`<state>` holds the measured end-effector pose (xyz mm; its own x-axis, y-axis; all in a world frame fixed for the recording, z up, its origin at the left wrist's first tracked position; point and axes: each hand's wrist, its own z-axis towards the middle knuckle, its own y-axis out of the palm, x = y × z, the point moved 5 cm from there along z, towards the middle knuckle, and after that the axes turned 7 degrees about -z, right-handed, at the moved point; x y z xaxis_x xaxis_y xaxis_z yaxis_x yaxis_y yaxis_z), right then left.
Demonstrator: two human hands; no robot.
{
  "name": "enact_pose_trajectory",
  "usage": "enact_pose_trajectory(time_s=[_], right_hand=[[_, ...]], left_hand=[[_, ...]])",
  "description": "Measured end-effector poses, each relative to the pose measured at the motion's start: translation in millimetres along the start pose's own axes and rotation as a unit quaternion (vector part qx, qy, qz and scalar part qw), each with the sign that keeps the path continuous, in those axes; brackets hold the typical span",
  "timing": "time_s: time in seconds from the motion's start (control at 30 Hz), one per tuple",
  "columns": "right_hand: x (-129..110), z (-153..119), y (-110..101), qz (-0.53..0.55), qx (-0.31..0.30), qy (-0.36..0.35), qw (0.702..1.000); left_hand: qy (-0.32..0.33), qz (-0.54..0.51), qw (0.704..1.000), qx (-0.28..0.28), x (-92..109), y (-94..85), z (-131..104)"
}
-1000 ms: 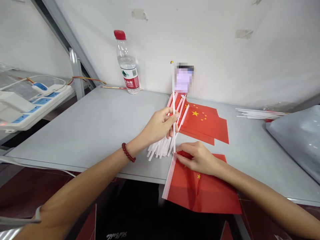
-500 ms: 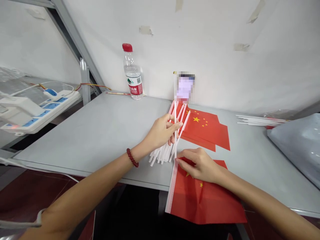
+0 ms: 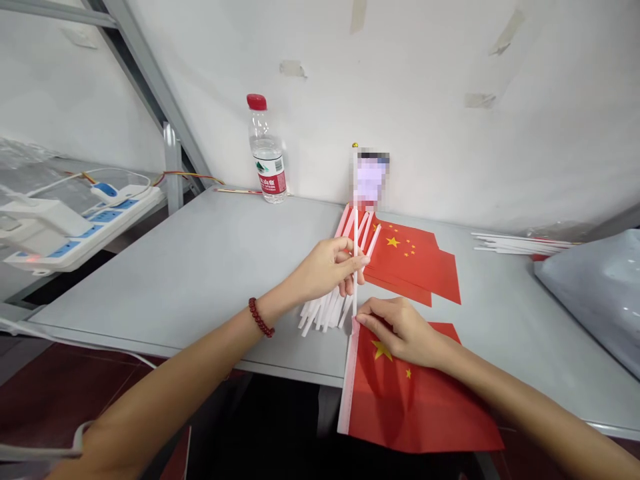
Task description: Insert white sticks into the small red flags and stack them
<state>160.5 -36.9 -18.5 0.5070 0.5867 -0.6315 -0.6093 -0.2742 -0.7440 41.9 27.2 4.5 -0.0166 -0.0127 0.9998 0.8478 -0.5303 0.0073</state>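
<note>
There is one left hand [image 3: 327,270], one right hand [image 3: 407,333], one bracelet [image 3: 260,320], one bottle [image 3: 269,160], one power strip [image 3: 95,223], one bag [image 3: 600,290], at least three flags [image 3: 430,407], and many white sticks [image 3: 327,310].

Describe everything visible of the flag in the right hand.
The flag is red, apparently thin cloth, creased, with two yellow stars showing and a white sleeve down its left side. It overhangs the front of the table. The right hand pinches its upper left corner, where the white stick meets the sleeve; whether it has gone in is unclear.
</note>
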Motion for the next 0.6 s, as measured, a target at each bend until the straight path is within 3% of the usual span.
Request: enact_pose_trajectory(time_s=[0.2,0.3,0.43,0.6], right_hand=[[6.5,0.6,-5.0,0.062,0.001,0.064,0.996],[10.2,1.0,-5.6,0.087,-0.023,0.079,0.993],[7.9,0.8,-3.4,0.132,-0.076,0.070,0.986],[2.5,-1.5,-1.1,0.156,-0.124,0.076,0.977]], left_hand=[[-0.111,-0.023,0.990,-0.082,-7.0,-1.1,-2.8],[-0.109,-0.045,0.991,-0.069,-4.2,-4.9,-1.6],[-0.049,-0.100,0.992,0.056,4.5,-21.0,2.6],[0.040,-0.116,0.961,0.249,11.0,-52.8,0.5]])
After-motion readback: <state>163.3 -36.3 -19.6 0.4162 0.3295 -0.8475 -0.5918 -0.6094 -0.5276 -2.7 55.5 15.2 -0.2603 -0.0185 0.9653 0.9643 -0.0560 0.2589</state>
